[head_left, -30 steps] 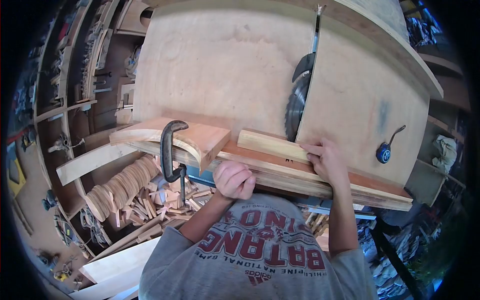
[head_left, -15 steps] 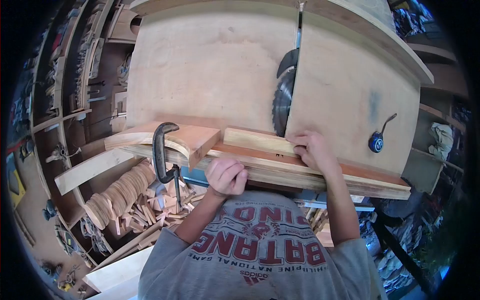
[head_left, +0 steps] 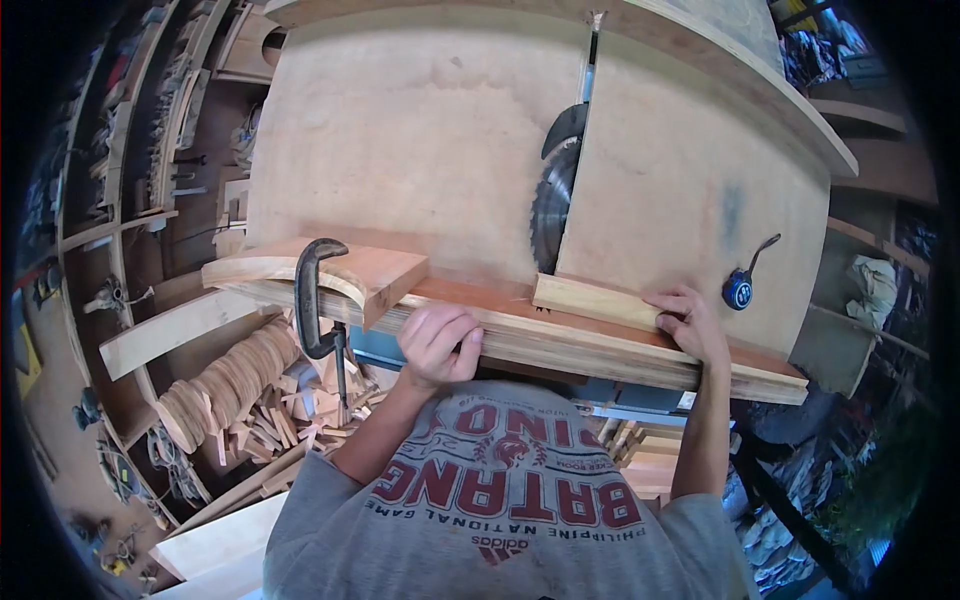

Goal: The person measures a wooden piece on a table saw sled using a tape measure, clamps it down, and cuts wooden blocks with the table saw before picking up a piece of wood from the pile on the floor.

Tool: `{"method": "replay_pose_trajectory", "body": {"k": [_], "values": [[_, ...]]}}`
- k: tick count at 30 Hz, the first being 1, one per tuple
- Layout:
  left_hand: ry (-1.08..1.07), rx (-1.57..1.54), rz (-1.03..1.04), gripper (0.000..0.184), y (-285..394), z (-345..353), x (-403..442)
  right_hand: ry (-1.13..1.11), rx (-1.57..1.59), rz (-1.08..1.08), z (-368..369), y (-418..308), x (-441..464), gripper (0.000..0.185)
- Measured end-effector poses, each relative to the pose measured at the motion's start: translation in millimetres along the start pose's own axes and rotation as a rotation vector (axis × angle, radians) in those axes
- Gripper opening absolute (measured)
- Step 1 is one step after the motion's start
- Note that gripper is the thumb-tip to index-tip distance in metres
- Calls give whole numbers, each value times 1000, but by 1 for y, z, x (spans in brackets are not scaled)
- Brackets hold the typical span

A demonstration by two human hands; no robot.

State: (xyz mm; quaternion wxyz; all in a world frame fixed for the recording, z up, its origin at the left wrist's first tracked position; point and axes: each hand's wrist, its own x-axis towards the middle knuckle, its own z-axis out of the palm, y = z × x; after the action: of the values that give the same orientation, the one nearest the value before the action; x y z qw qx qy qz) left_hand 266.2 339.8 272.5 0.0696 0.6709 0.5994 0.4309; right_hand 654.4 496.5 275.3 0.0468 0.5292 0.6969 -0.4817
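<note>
A pale wood strip [head_left: 600, 302] lies along the reddish face of a long layered board [head_left: 560, 342] at the saw table's near side. My right hand [head_left: 690, 322] is closed on the strip's right end, thumb and fingers pinching it. Against the near edge of the board rests my left hand [head_left: 438, 343], curled into a fist; its palm side is hidden. The toothed circular saw blade [head_left: 555, 205] stands up through the table, just beyond the strip's left end. To the left, a C-clamp [head_left: 312, 295] grips a curved wood block [head_left: 370, 272] onto the board.
The plywood saw table [head_left: 400, 140] spreads ahead, with a curved wooden crosspiece [head_left: 740, 90] along its far side. A blue tape measure [head_left: 738, 290] sits at right. Rounded wood pieces [head_left: 230, 380] and offcuts [head_left: 275, 425] are piled below left, near shelving [head_left: 120, 240].
My right hand has slid the wood strip to the right along the board, so its left end is now by the blade. My left hand stays on the board's near edge. The view shifts slightly.
</note>
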Motion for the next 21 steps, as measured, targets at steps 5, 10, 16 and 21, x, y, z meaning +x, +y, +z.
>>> {"method": "replay_pose_trajectory", "body": {"k": [5, 10, 16, 21], "values": [[24, 92, 9, 9, 2, 5, 4, 16, 37, -32, -1, 12, 3, 43], [12, 153, 14, 9, 0, 5, 1, -37, 71, -11, -5, 12, 8, 45], [-6, 162, 18, 10, 1, 5, 2, -61, 115, 33, -7, 10, 7, 48], [-16, 160, 18, 11, 1, 4, 2, -60, 95, 8, -5, 16, 8, 48]]}}
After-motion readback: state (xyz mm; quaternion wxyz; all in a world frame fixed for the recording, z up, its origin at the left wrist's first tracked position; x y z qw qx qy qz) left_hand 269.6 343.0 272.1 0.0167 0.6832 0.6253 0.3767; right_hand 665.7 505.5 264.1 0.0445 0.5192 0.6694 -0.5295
